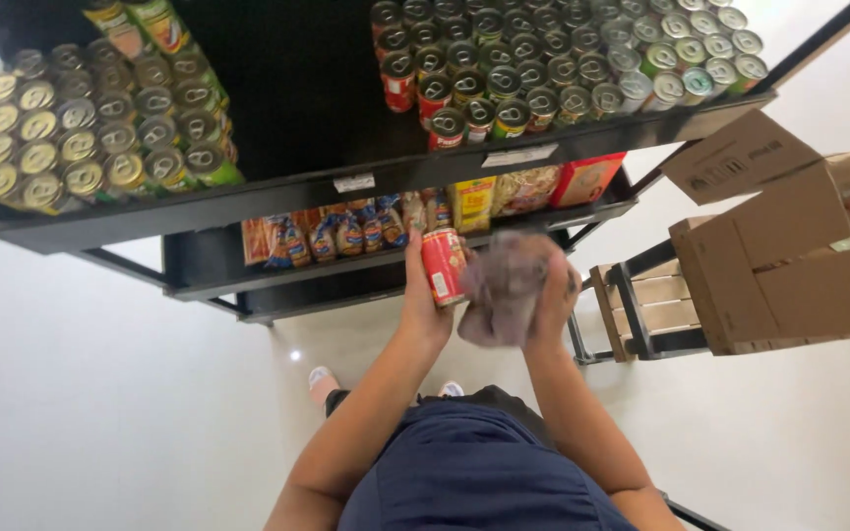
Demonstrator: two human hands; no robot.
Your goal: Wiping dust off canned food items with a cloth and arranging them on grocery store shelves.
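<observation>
My left hand (423,295) grips a red tin can (444,265) upright in front of the black shelf unit. My right hand (553,300) holds a crumpled grey-purple cloth (506,285) pressed against the can's right side. Both hands are at waist height, just below the middle shelf.
The black top shelf (277,187) carries several rows of pull-tab cans at left (91,128) and right (543,69). A lower shelf holds packaged goods (346,236). An open cardboard box (789,265) with cans rests on a step stool (641,310) to the right. White floor lies below.
</observation>
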